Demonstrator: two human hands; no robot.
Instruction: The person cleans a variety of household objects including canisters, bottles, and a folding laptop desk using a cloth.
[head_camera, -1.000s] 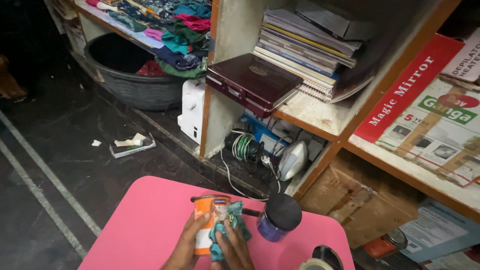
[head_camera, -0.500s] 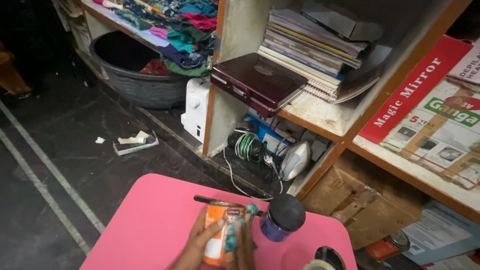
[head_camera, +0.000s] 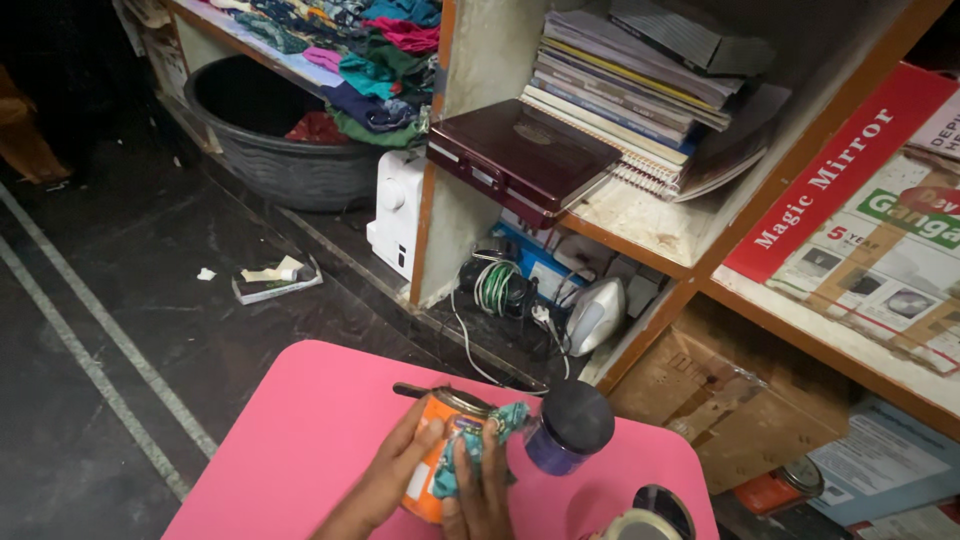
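My left hand grips an orange tin with a silver top rim, tilted over the pink table. My right hand presses a crumpled teal cloth against the tin's side. A dark stick-like handle pokes out behind the tin. Right beside the cloth stands a blue jar with a black lid.
A round lid or tape roll lies at the table's lower right edge. Behind stand wooden shelves with stacked books, a maroon case, a white sewing machine, cables, an iron, a grey tub, folded clothes and cardboard boxes.
The tin has tipped over to the right in my left hand, and my right hand has shifted the cloth along its side. The view has drifted slightly.
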